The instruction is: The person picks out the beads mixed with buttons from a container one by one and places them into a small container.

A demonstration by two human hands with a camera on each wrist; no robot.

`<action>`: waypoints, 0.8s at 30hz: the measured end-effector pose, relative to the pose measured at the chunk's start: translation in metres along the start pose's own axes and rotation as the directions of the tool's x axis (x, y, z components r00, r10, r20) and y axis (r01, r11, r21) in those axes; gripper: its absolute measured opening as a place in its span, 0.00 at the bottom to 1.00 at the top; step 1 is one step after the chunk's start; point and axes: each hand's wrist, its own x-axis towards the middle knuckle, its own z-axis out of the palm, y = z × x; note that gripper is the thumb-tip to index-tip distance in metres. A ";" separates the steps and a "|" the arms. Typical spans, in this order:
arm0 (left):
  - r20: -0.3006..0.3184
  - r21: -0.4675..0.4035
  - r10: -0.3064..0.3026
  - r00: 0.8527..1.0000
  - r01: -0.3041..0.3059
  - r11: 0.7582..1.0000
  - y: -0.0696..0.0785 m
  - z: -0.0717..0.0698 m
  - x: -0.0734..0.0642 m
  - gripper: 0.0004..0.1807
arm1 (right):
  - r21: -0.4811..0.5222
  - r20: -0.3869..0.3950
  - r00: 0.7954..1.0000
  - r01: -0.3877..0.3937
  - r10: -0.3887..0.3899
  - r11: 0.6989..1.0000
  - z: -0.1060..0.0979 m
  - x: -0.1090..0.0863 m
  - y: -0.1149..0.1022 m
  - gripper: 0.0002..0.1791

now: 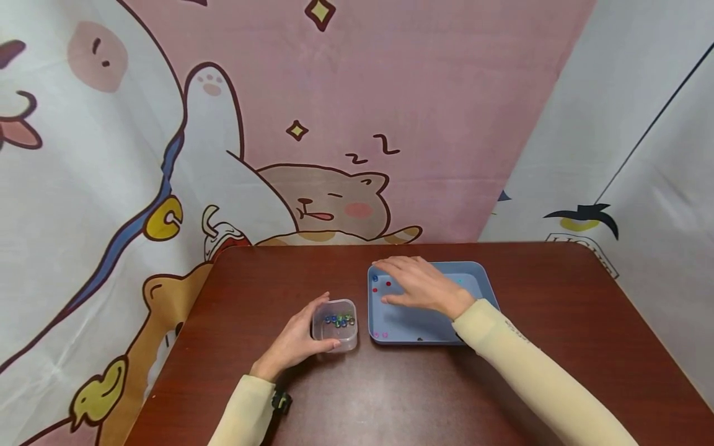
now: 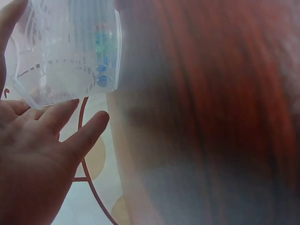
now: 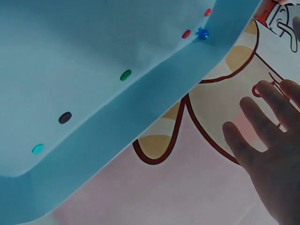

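Observation:
My left hand (image 1: 295, 337) grips a clear plastic container (image 1: 347, 344) between thumb and fingers, on the left of the tray. Several small glossy blue and green balls (image 1: 340, 321), like glass marbles, lie grouped inside it. The right hand (image 1: 418, 285) hovers palm down over the blue tray (image 1: 398, 323), fingers spread and fairly straight, holding nothing visible. Close to its fingertips, in the tray's far left corner, is a blue ball (image 3: 202, 33). Two red pieces (image 3: 186, 33) lie beside that ball. The hand and forearm hide part of the tray.
Along the tray's far side lie a green piece (image 3: 125, 74), a dark brown one (image 3: 65, 117) and a turquoise one (image 3: 37, 148). Pink pieces (image 1: 385, 335) sit in the near left corner. A printed cloth (image 1: 435, 124) hangs behind the brown table (image 1: 279, 266).

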 end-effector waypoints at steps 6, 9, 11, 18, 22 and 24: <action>-0.003 0.002 0.010 1.000 -0.010 1.000 -0.001 0.000 0.000 0.56 | 0.014 0.033 0.999 0.008 -0.008 1.000 0.012 0.010 0.006 0.41; -0.004 0.006 0.013 1.000 -0.013 1.000 -0.002 0.000 0.000 0.56 | 0.012 0.042 0.999 0.012 -0.012 1.000 0.017 0.013 0.009 0.39; -0.005 0.007 0.016 1.000 -0.016 1.000 -0.003 0.000 0.000 0.56 | 0.005 0.048 0.999 0.014 -0.014 1.000 0.020 0.015 0.011 0.38; 0.003 0.010 0.017 1.000 -0.018 1.000 -0.002 -0.001 0.001 0.56 | 0.029 0.056 0.998 -0.002 0.000 1.000 0.028 0.018 0.017 0.35; 0.004 0.010 0.010 1.000 -0.010 1.000 -0.001 -0.001 0.000 0.56 | 0.066 0.062 0.998 -0.021 0.017 0.998 0.031 0.020 0.020 0.34; 0.002 0.011 0.009 1.000 -0.009 1.000 -0.001 -0.001 0.000 0.56 | 0.079 0.071 0.997 -0.034 0.028 0.996 0.033 0.021 0.022 0.33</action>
